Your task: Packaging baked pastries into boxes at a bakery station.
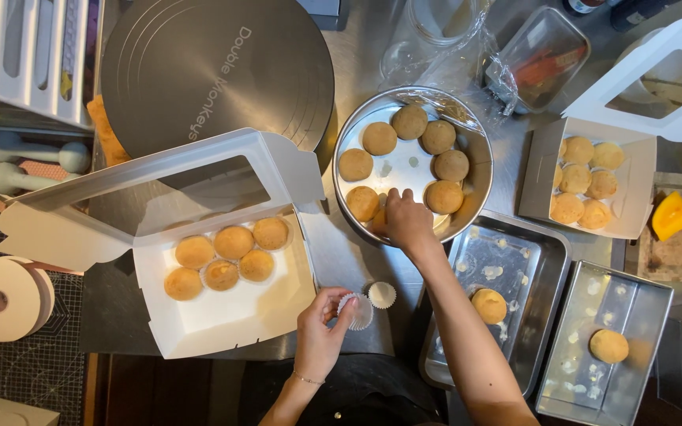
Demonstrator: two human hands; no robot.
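Two hands at work: left hand [319, 335] pinches a white paper cup liner [357, 311] between thumb and fingertips, fingers curled close, liner tipped on its side with the open mouth facing about 3 o'clock, its fluted wall pointing back toward the palm. A second liner [382, 294] sits upright on the steel counter [333, 252] just beside it at 2 o'clock. Right hand [406, 221] reaches up into the round metal pan [479, 154], fingers bent down over a golden bun at the pan's 6 o'clock edge; cannot tell if the grip is closed on it, the hand hides the contact. Seven buns [379, 138] lie clear in that pan, ringed from 9 through 12 to 4 o'clock. Open white box [222, 312] at 9 o'clock of the left hand holds six boxed buns [233, 242] in two rows along its far side; the near half is bare, so by my read it is roughly half filled. Another box [542, 170] at 3 o'clock of the pan holds seven buns, looks nearer full. Two rectangular trays at 4–5 o'clock, near tray [550, 260] and far tray [657, 300], each hold one bun. Buns are round, no long axis to call.
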